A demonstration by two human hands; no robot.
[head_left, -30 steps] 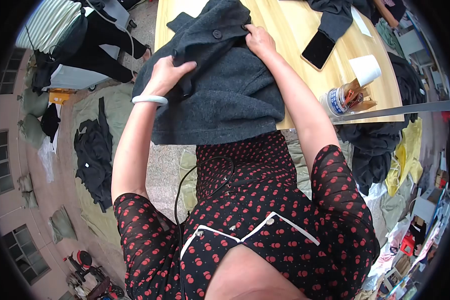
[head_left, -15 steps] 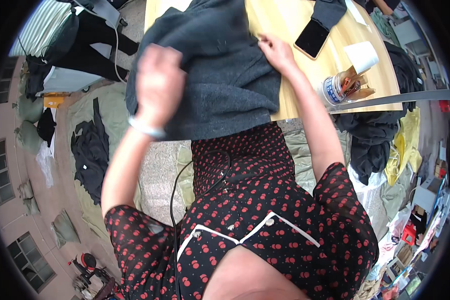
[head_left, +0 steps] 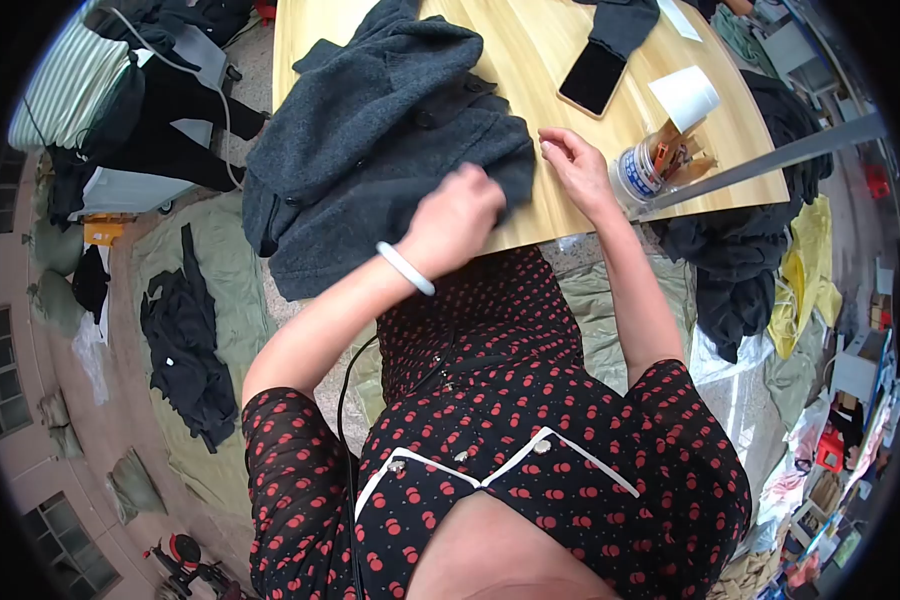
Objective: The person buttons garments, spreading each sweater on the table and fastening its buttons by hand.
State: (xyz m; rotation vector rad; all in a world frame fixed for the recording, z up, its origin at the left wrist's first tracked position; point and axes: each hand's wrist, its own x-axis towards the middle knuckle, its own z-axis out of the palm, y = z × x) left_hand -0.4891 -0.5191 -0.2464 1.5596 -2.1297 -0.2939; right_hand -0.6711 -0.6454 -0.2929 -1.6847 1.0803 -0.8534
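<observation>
A dark grey coat (head_left: 370,165) with dark buttons lies bunched on the near left part of the wooden table (head_left: 530,60), its lower edge hanging past the front edge. Low on the coat's right side is my left hand (head_left: 460,218), wearing a white bangle. Motion blurs its fingers, and I cannot tell whether they grip the cloth. My right hand (head_left: 578,175) is just off the coat's right edge, over the tabletop, with fingers loosely bent and thumb apart. I see nothing in it.
Right of my right hand stands a jar (head_left: 638,174) of small tools, with a white paper cup (head_left: 684,96) above it. A phone (head_left: 592,78) lies farther back beside dark cloth (head_left: 625,25). A grey metal bar (head_left: 760,165) crosses the table's right corner. Dark garments (head_left: 185,340) lie on floor sheets.
My left hand has swept right across the coat. The coat has been turned or folded over, and buttons now show. My right hand has come away from the coat's edge.
</observation>
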